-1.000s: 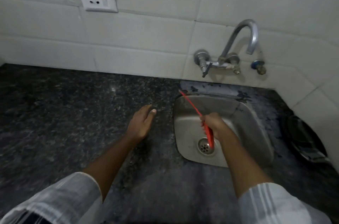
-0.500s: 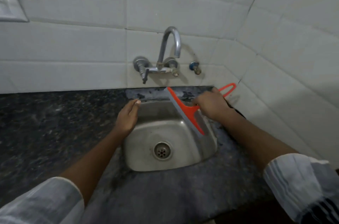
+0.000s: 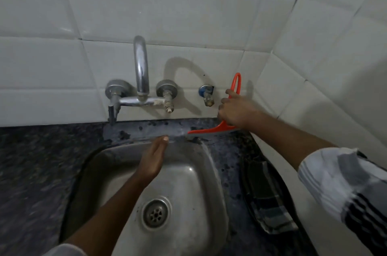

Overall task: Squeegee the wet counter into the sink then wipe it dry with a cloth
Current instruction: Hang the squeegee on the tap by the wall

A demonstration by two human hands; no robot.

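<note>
My right hand point(image 3: 235, 110) grips the handle of an orange squeegee point(image 3: 209, 130). Its blade rests on the dark granite counter point(image 3: 163, 128) behind the steel sink point(image 3: 188, 184), near the back wall; the handle loop points up. My left hand point(image 3: 154, 158) hovers flat over the sink's back rim, fingers together, holding nothing. A dark checked cloth point(image 3: 267, 201) lies on the counter strip to the right of the sink.
A chrome wall tap point(image 3: 140, 79) with two valves juts over the sink's back edge. A small brass valve point(image 3: 208, 97) sits just left of my right hand. White tiled walls meet in a corner at right. The sink drain point(image 3: 156, 212) lies near me.
My right hand carried the squeegee from over the drain up and right to the back strip of counter, blade now level. My left hand moved from the counter to above the sink.
</note>
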